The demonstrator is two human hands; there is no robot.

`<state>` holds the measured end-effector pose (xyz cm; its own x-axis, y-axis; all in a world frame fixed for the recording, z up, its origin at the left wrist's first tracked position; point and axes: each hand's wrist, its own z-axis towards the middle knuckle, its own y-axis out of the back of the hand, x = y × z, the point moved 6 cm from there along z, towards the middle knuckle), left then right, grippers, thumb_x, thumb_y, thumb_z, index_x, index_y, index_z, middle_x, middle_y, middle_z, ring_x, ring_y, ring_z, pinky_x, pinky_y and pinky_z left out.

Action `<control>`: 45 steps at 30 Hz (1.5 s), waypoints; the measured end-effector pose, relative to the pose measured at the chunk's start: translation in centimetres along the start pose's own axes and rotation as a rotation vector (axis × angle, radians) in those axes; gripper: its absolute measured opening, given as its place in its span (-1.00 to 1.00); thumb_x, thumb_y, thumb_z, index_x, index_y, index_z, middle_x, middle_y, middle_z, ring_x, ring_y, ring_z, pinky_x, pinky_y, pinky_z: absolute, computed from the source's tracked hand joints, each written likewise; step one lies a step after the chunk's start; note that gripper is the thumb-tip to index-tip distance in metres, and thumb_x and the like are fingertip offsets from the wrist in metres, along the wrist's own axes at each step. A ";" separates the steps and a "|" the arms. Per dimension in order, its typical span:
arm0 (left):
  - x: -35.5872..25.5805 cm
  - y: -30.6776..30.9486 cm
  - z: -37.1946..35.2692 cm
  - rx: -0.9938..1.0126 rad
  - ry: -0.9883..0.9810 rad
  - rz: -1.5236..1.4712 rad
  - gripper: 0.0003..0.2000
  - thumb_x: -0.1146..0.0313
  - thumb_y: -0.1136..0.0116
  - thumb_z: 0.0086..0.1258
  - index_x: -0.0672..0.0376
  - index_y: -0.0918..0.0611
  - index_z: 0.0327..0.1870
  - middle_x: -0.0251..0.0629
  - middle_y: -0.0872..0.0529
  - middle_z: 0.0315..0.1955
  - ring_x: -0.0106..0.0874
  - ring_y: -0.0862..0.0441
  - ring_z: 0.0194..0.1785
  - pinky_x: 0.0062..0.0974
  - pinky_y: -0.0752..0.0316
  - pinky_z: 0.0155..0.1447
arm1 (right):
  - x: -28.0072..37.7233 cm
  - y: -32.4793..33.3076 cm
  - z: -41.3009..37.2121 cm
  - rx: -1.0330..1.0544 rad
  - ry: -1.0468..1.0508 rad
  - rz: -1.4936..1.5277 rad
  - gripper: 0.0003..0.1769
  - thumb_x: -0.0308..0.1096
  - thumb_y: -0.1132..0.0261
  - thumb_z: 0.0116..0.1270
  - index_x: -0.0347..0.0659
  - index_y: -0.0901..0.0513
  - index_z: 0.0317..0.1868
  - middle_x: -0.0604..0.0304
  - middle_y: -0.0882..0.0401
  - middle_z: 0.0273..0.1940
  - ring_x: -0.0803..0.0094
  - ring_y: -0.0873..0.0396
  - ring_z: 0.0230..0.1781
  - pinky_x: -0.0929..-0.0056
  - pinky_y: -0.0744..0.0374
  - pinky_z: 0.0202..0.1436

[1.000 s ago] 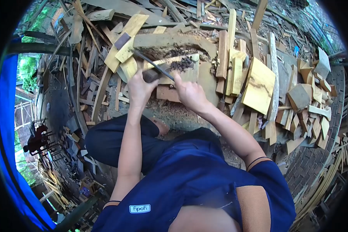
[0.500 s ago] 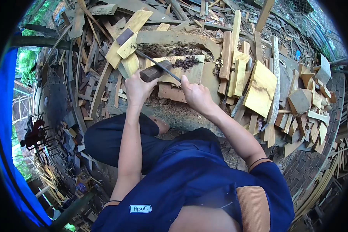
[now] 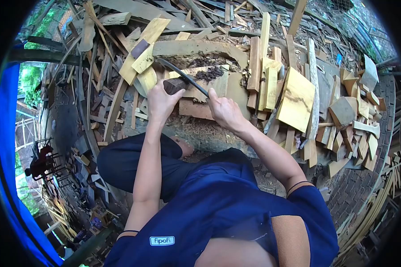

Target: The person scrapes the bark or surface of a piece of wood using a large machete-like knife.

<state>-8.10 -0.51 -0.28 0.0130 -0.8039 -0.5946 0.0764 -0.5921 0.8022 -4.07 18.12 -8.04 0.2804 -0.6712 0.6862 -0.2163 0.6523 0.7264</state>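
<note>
My left hand grips a dark brown wood block with the thumb on its near side. Across this block slants a long-bladed knife, its tip toward the upper left. My right hand is closed around the near end of the knife, so its handle is hidden. Dark wood chips lie just beyond the hands on a large hollowed timber. Below the block, a reddish wood piece rests against the timber.
Yellow boards with a small dark block on top lie at the upper left. To the right are a wide yellow board, upright planks and a heap of cut wood blocks. Scrap wood covers the ground around.
The knife has rolled, so more of its flat side shows. The dark block has turned in my left hand and shows less of its length. My right hand has barely moved.
</note>
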 end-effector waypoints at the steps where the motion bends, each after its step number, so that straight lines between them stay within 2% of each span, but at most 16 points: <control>1: 0.2 0.0 0.3 0.050 0.054 0.033 -0.63 0.28 -0.52 0.03 0.33 -0.68 -0.22 -0.03 -0.78 -0.38 -0.16 -0.77 -0.27 -0.33 -0.63 -0.15 | 1.2 1.1 0.7 -0.005 0.007 0.004 -0.78 -0.27 0.01 0.53 -0.22 -0.25 0.00 -0.20 -0.57 -0.56 -0.27 -0.56 -0.53 -0.17 -0.46 -0.47; 5: 0.4 -0.4 0.5 0.024 -0.007 0.020 -0.63 0.22 -0.53 0.03 0.29 -0.73 -0.23 -0.09 -0.79 -0.43 -0.25 -0.78 -0.34 -0.37 -0.61 -0.21 | 5.0 5.1 2.1 -0.002 0.013 0.065 -0.79 -0.27 0.00 0.53 -0.21 -0.28 0.01 -0.16 -0.57 -0.59 -0.23 -0.58 -0.57 -0.15 -0.50 -0.51; 7: 0.7 0.0 0.6 0.001 -0.012 -0.020 -0.62 0.21 -0.54 0.01 0.30 -0.73 -0.24 -0.09 -0.78 -0.43 -0.25 -0.78 -0.34 -0.39 -0.61 -0.22 | 6.7 6.8 2.0 -0.167 0.090 0.025 -0.81 -0.29 0.00 0.53 -0.21 -0.27 -0.01 -0.14 -0.57 -0.60 -0.20 -0.58 -0.58 -0.14 -0.49 -0.53; 11: 0.1 0.5 0.7 0.090 0.053 0.006 -0.61 0.28 -0.53 0.00 0.33 -0.69 -0.19 -0.03 -0.78 -0.37 -0.18 -0.78 -0.24 -0.35 -0.63 -0.11 | 0.5 -0.5 1.1 0.032 -0.003 -0.233 -0.61 -0.40 0.07 0.50 -0.19 -0.28 0.29 -0.06 -0.63 -0.55 -0.11 -0.62 -0.58 -0.03 -0.57 -0.52; 13: 2.3 0.7 0.5 0.096 0.078 -0.025 -0.57 0.27 -0.53 -0.01 0.33 -0.70 -0.15 -0.05 -0.79 -0.35 -0.21 -0.78 -0.25 -0.37 -0.63 -0.11 | -3.3 -1.3 1.6 -0.004 -0.056 -0.213 -0.52 -0.42 0.10 0.49 -0.18 -0.23 0.40 -0.04 -0.65 -0.52 -0.11 -0.63 -0.57 -0.01 -0.60 -0.49; 17: 2.6 1.0 -0.2 0.083 0.128 -0.023 -0.58 0.28 -0.52 -0.01 0.29 -0.73 -0.12 -0.04 -0.79 -0.34 -0.22 -0.79 -0.24 -0.36 -0.62 -0.13 | 0.2 1.2 2.1 0.085 -0.047 -0.118 -0.65 -0.36 0.05 0.51 -0.21 -0.27 0.25 -0.06 -0.62 -0.54 -0.16 -0.62 -0.54 -0.09 -0.57 -0.49; 22: 0.9 1.1 0.5 0.062 0.106 0.104 -0.62 0.26 -0.51 0.03 0.32 -0.74 -0.17 -0.03 -0.78 -0.43 -0.21 -0.79 -0.30 -0.36 -0.62 -0.18 | 4.9 3.9 1.9 -0.089 0.059 -0.050 -0.74 -0.40 -0.02 0.45 -0.18 -0.32 0.11 -0.01 -0.57 -0.64 -0.08 -0.59 -0.66 -0.03 -0.53 -0.59; 25: 1.4 1.2 0.4 0.106 0.153 0.130 -0.60 0.27 -0.50 0.01 0.28 -0.73 -0.14 -0.02 -0.78 -0.39 -0.17 -0.78 -0.26 -0.34 -0.62 -0.15 | -0.3 -1.1 1.6 0.098 -0.088 -0.308 -0.72 -0.42 0.00 0.44 -0.19 -0.34 0.13 -0.03 -0.62 -0.58 -0.07 -0.63 -0.60 -0.02 -0.57 -0.56; 27: 2.3 1.0 0.4 0.145 0.176 0.091 -0.58 0.28 -0.50 -0.02 0.26 -0.71 -0.11 -0.01 -0.78 -0.36 -0.14 -0.78 -0.21 -0.32 -0.63 -0.12 | -5.2 -2.7 1.8 -0.012 -0.039 -0.267 -0.63 -0.41 0.03 0.44 -0.22 -0.31 0.23 -0.09 -0.65 -0.50 -0.08 -0.67 -0.51 -0.01 -0.61 -0.50; 31: 2.6 0.5 -0.1 0.040 0.063 0.023 -0.51 0.30 -0.52 -0.04 0.21 -0.68 -0.02 -0.05 -0.78 -0.34 -0.19 -0.78 -0.21 -0.32 -0.62 -0.06 | -5.2 -2.6 1.1 0.174 -0.126 -0.251 -0.51 -0.41 0.05 0.45 -0.27 -0.21 0.36 -0.19 -0.66 -0.42 -0.14 -0.68 -0.42 -0.07 -0.62 -0.42; 34: 2.0 0.2 -0.3 0.081 0.018 -0.076 -0.45 0.26 -0.50 0.02 0.21 -0.63 0.09 -0.01 -0.77 -0.23 -0.18 -0.76 -0.12 -0.32 -0.59 0.02 | -4.6 -3.1 0.6 0.132 -0.153 -0.202 -0.54 -0.44 0.08 0.45 -0.30 -0.21 0.33 -0.25 -0.62 -0.45 -0.22 -0.64 -0.44 -0.14 -0.58 -0.38; 37: 1.6 -0.7 0.0 0.021 -0.031 -0.067 -0.43 0.23 -0.46 0.15 0.23 -0.56 0.18 -0.11 -0.76 -0.14 -0.32 -0.74 -0.21 -0.38 -0.60 -0.05 | -4.2 -3.2 0.4 0.102 -0.170 -0.182 -0.60 -0.43 0.06 0.43 -0.27 -0.26 0.26 -0.21 -0.66 -0.41 -0.17 -0.67 -0.41 -0.10 -0.62 -0.39; 39: 2.7 -1.1 0.5 -0.002 0.157 -0.143 -0.51 0.17 -0.39 0.24 0.26 -0.57 0.11 -0.11 -0.75 -0.18 -0.32 -0.72 -0.19 -0.34 -0.58 -0.03 | -4.4 -3.5 0.3 0.092 -0.161 -0.159 -0.59 -0.42 0.05 0.44 -0.28 -0.25 0.27 -0.21 -0.66 -0.41 -0.18 -0.67 -0.41 -0.10 -0.61 -0.40; 41: 2.2 -0.6 1.1 0.030 0.128 -0.076 -0.54 0.18 -0.39 0.21 0.27 -0.58 0.04 -0.07 -0.75 -0.23 -0.26 -0.73 -0.18 -0.31 -0.58 -0.04 | -4.7 -3.5 0.2 0.084 -0.160 -0.133 -0.58 -0.42 0.05 0.44 -0.28 -0.24 0.28 -0.22 -0.66 -0.41 -0.18 -0.67 -0.41 -0.10 -0.61 -0.40; 43: -0.6 -0.3 1.4 0.116 -0.040 0.114 -0.54 0.20 -0.39 0.16 0.32 -0.56 -0.02 0.09 -0.69 -0.18 -0.03 -0.67 -0.08 -0.20 -0.54 0.06 | -3.6 -1.7 0.1 0.097 -0.173 -0.138 -0.60 -0.43 0.04 0.43 -0.28 -0.24 0.25 -0.20 -0.64 -0.44 -0.18 -0.66 -0.43 -0.10 -0.59 -0.41; 45: -0.3 -1.3 2.4 0.101 -0.048 0.091 -0.54 0.23 -0.41 0.11 0.34 -0.57 -0.04 0.09 -0.69 -0.19 -0.01 -0.66 -0.08 -0.18 -0.53 0.06 | -1.2 0.6 0.5 0.074 -0.148 -0.104 -0.60 -0.45 0.03 0.42 -0.28 -0.25 0.24 -0.19 -0.63 -0.47 -0.17 -0.66 -0.45 -0.10 -0.59 -0.42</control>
<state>-10.60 0.39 -1.01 -0.0327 -0.8548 -0.5180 -0.0237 -0.5174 0.8554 -5.01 19.14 -8.46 0.1652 -0.7816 0.6016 -0.2631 0.5529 0.7906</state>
